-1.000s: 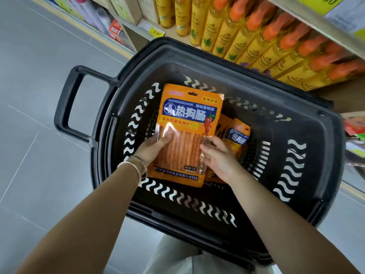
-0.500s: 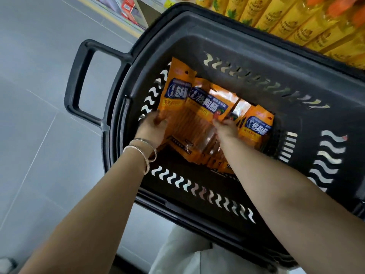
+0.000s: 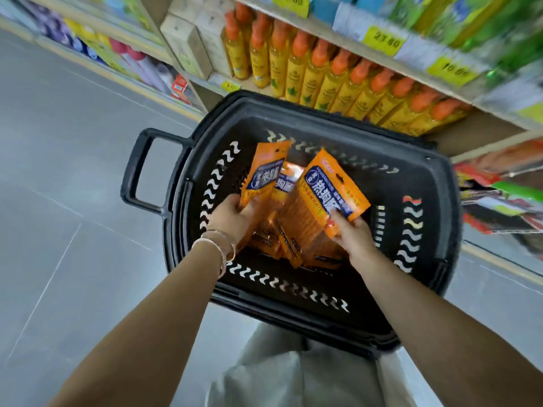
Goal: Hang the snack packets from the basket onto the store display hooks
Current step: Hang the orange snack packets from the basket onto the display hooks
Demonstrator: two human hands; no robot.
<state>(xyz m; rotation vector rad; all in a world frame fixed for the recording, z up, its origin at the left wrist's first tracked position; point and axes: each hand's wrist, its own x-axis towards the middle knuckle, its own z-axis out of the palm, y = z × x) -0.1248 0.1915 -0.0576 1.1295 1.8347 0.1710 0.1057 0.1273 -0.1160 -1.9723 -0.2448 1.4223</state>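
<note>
1. Both my hands are down in the black plastic shopping basket [image 3: 435, 201] with the wavy slots. It's parked on the grey floor in front of a shelf of yellow bottles with orange caps [image 3: 323, 80].
2. My left hand [image 3: 235, 218] has its fingers curled round the lower part of one flat orange snack packet with a blue label [image 3: 264, 177], which is tilted up near the basket's left wall.
3. My right hand [image 3: 352, 233] pinches a second orange packet [image 3: 326, 195] by its edge, thumb on the front, raised above the loose pile of packets [image 3: 282, 248] on the basket floor.
4. Handling guess: these look light, floppy and slick, so held by an edge they'll probably swing and could slide out.
5. I'd regrip up near the top edge, where the hang hole should be, since that's the end that goes over a hook.
6. I can't make out the hooks themselves, because the right side is all blur.
</note>
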